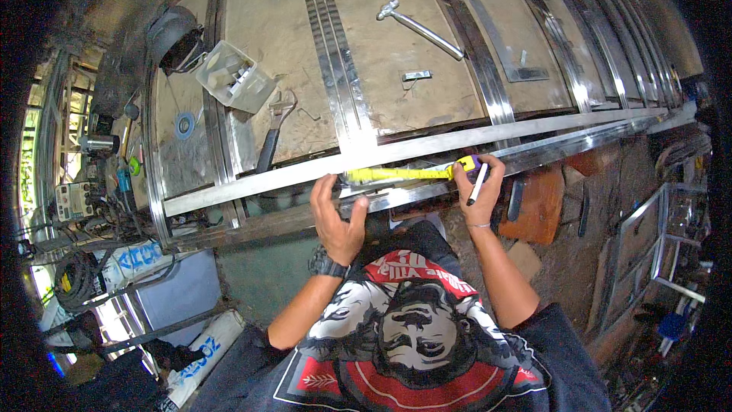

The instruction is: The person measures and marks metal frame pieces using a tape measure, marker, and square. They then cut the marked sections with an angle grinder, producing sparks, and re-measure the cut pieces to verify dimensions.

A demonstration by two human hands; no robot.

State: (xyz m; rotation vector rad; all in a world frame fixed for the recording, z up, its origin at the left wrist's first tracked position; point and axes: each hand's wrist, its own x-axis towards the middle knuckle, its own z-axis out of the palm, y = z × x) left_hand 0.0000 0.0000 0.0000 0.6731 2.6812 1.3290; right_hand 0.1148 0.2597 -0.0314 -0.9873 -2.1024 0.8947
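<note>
My right hand (485,189) is closed around a yellow and purple tape measure (467,163), with a white marker with a dark tip (477,185) held between the same fingers. From the case the yellow tape blade (404,174) stretches left along a long flat metal bar (286,172). Near the blade's far end is my left hand (339,223), thumb and fingers apart, fingertips by the bar's near edge. Whether they touch the bar or blade I cannot tell. Beneath the bar runs a shiny metal frame rail (412,191).
Shiny crossbars (335,53) span the board behind. On it lie a hammer (419,28), an adjustable wrench (276,128), a clear plastic tub (235,80), a tape roll (184,125) and a metal square (526,74). A welding helmet (174,37) sits far left; coiled cables (74,280) lie nearer.
</note>
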